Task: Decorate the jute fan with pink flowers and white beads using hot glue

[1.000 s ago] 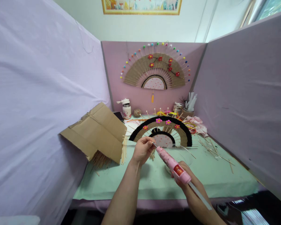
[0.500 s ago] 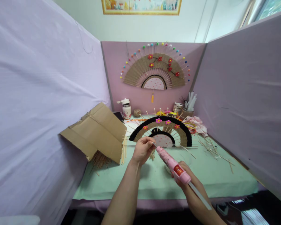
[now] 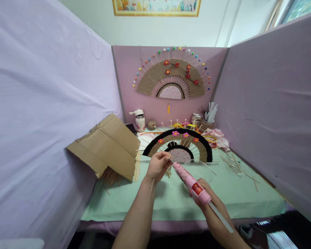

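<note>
My right hand (image 3: 208, 199) is wrapped round a pink hot glue gun (image 3: 190, 180), with a glue stick (image 3: 221, 218) jutting from its rear end. The nozzle points up and left, right at the fingertips of my left hand (image 3: 157, 166). Those fingers are pinched together; what they hold is too small to make out. Just beyond stands a half-round fan (image 3: 152, 148) with black trim, burlap bands, pink and red flowers, and thin sticks with pale balls on its rim. My left hand covers part of its lower edge.
Folded cardboard (image 3: 111, 141) leans at the left over a bundle of thin sticks (image 3: 112, 178). Loose sticks (image 3: 239, 169) lie at the right. A bottle (image 3: 140, 121), a twine ball (image 3: 152, 125) and a pot of glue sticks (image 3: 208, 119) stand behind. A finished-looking fan (image 3: 150, 79) hangs on the back panel.
</note>
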`<state>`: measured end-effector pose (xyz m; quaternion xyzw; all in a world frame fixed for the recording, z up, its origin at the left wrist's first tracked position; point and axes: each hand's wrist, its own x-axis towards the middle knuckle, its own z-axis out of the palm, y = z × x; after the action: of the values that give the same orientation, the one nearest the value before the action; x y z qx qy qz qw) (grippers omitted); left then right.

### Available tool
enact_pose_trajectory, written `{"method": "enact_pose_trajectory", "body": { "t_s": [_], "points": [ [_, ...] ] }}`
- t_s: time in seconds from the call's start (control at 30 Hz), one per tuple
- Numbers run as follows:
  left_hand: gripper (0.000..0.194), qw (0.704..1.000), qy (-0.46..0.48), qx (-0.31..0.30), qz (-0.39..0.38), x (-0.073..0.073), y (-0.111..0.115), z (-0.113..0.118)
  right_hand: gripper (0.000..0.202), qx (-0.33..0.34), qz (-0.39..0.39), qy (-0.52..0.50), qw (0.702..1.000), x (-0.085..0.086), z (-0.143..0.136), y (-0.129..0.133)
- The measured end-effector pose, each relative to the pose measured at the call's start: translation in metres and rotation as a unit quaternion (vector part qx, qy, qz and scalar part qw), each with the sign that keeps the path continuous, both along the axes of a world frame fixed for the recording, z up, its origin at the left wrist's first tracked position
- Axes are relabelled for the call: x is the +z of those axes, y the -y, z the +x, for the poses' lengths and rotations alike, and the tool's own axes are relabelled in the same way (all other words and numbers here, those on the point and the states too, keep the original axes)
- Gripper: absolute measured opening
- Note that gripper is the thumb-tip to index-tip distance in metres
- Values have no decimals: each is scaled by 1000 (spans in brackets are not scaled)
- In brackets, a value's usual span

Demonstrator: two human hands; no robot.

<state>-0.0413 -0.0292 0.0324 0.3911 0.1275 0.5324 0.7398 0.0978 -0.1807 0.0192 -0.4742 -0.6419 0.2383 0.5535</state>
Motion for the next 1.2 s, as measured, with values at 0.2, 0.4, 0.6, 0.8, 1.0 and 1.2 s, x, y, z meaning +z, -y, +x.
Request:
{"method": "enact_pose_trajectory", "body": {
  "t_s": [0.2,0.4,0.6,0.8,1.0,1.2],
  "points": [
    [39,1000,2,0,-2,0,0,0,24,5,-5,-1,1000,-1,0,-1],
    [38,1000,3,-1,1,0,0,0,21,9,3,-3,1000,-1,0,-1],
    [38,1000,0,3,1,1,1,0,21,9,-1,-5,1000,-1,0,0],
    [39,1000,-2,11,3,0,0,0,23,10,4,0,1000,-1,1,0],
    [37,1000,3,5,5,1,0,1,27,4,-9,3,1000,2,1,2],
    [38,1000,-3,20,-20,1,-1,1,34,-30,-37,-10,999,14,-1,7]
  ]
}}
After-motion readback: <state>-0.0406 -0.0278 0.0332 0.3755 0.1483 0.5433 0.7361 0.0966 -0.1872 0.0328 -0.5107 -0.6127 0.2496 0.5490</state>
